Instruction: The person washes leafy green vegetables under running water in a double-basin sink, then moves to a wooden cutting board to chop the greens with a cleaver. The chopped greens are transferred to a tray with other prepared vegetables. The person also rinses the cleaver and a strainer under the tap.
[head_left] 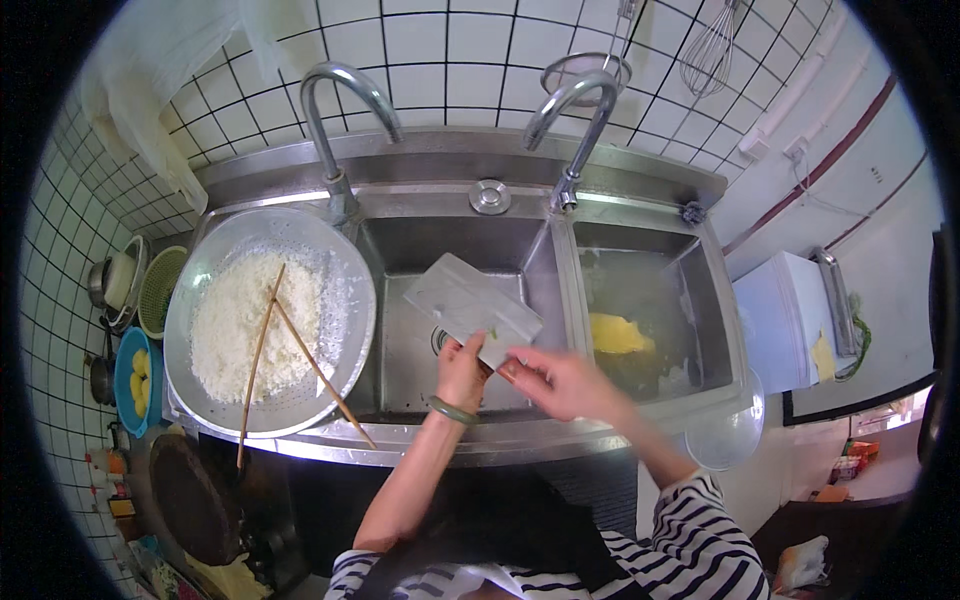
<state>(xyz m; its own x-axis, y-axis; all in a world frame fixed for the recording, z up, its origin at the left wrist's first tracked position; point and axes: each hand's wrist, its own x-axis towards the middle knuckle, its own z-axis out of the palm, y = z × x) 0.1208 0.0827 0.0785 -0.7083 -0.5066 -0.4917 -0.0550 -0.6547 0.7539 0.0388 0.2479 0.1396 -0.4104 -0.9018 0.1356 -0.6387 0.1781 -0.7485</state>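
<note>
Over the middle sink basin [400, 330], a translucent rectangular plastic container [465, 300] is held tilted, with a small green speck on it. My left hand [462, 378], a green bangle at its wrist, grips the near edge of the container. At the container's near right corner, the fingers of my right hand [570, 385] are curled in and touch the edge; its fingertips are partly hidden.
Left, a large metal colander [345, 375] holds white cooked rice [235, 330], with two long chopsticks [258, 365] across it. Two curved taps [335, 140] rise behind. The right basin [690, 320] holds cloudy water and a yellow flat piece [618, 335]. A blue bowl [125, 375] stands far left.
</note>
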